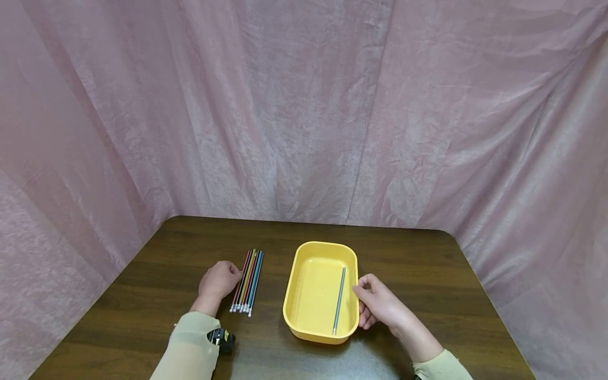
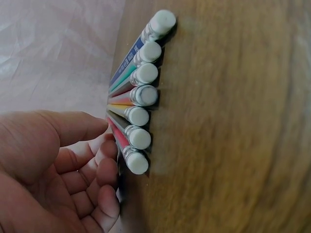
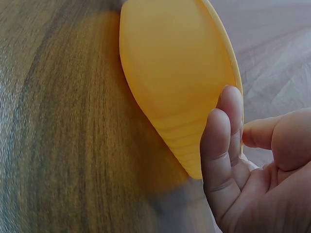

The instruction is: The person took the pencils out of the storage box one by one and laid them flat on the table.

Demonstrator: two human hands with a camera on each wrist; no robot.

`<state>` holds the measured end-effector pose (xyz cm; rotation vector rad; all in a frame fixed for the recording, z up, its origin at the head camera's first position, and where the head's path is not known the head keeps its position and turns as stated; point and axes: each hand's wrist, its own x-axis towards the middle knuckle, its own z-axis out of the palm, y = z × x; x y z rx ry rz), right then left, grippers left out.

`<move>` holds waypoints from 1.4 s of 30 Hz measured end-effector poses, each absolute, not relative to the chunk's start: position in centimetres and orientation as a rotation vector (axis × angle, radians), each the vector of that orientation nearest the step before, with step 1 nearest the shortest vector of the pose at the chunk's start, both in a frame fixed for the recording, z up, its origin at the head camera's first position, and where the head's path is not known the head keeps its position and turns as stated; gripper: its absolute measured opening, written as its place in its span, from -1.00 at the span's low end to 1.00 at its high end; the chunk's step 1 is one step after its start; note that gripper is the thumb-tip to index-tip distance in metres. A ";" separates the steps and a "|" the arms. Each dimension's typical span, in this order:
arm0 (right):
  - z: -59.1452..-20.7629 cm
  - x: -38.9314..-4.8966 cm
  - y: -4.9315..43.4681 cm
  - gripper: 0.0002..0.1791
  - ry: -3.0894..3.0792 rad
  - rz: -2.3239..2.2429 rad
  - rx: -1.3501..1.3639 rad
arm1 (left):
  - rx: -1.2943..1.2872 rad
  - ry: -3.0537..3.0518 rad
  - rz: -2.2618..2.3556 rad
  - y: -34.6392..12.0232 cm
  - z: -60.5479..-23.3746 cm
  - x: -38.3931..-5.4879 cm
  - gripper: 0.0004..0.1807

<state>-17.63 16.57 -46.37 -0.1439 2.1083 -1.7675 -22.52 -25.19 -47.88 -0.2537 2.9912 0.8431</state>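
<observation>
A row of several pencils (image 1: 253, 279) with white erasers lies side by side on the table. My left hand (image 1: 220, 282) is at the left side of the row, its fingertips at the leftmost red pencil (image 2: 119, 136). In the left wrist view the fingers are bent and the thumb tip meets that pencil's far part; whether they pinch it is hidden. To the right stands a yellow plastic tray (image 1: 304, 295) with one blue-green pencil (image 1: 339, 301) inside. My right hand (image 1: 380, 303) grips the tray's right wall, thumb at the rim and fingers outside.
The dark wooden table (image 1: 418, 258) has rounded far corners. Pink velvety curtains (image 1: 304, 116) hang behind it and along both sides. A black device (image 1: 221, 339) is strapped at the left wrist.
</observation>
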 end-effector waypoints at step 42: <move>-46.4 -17.5 16.5 -0.77 2.120 -1.758 -0.135 | -0.097 3.061 1.077 -20.6 -42.5 -21.2 -0.74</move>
